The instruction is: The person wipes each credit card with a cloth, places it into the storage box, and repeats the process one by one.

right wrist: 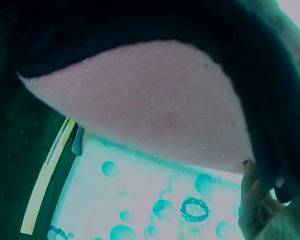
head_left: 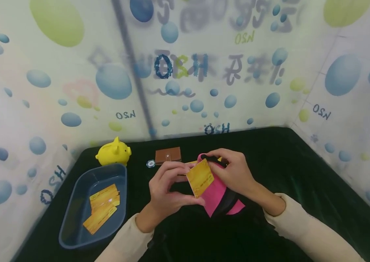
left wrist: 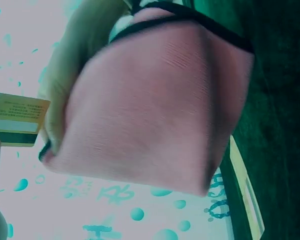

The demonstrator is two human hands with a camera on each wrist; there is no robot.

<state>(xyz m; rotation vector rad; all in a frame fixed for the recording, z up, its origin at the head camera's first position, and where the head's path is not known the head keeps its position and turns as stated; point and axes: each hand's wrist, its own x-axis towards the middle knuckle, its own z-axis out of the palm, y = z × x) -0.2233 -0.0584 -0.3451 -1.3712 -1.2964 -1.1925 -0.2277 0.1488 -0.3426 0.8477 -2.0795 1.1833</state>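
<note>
Gold in colour, the card (head_left: 200, 178) stands tilted between your two hands, overlapping the left side of the pink pouch (head_left: 215, 196) in the head view. Your left hand (head_left: 168, 185) pinches it, thumb at the lower corner and curled fingers at the upper left edge. Your right hand (head_left: 234, 169) grips the pouch by its black-edged upper part, fingers bent over the top and thumb on the near side. Your forearms, in cream sleeves (head_left: 306, 225), enter from the lower edge and slant inward toward each other.

The head view gives you the card's gold face; only the left wrist view gives its reverse, with a dark stripe, a pale band and fine print. Whether card and pouch touch, you cannot tell. The right wrist view is mostly filled by the pouch's pink panel and dark border.

Beyond your left hand lie the brown wallet (head_left: 167, 155) and a round chip (head_left: 151, 163). Farther left, the blue tray (head_left: 81, 200) holds more gold cards (head_left: 99, 219), with a yellow piggy bank (head_left: 112, 153) just behind it.
</note>
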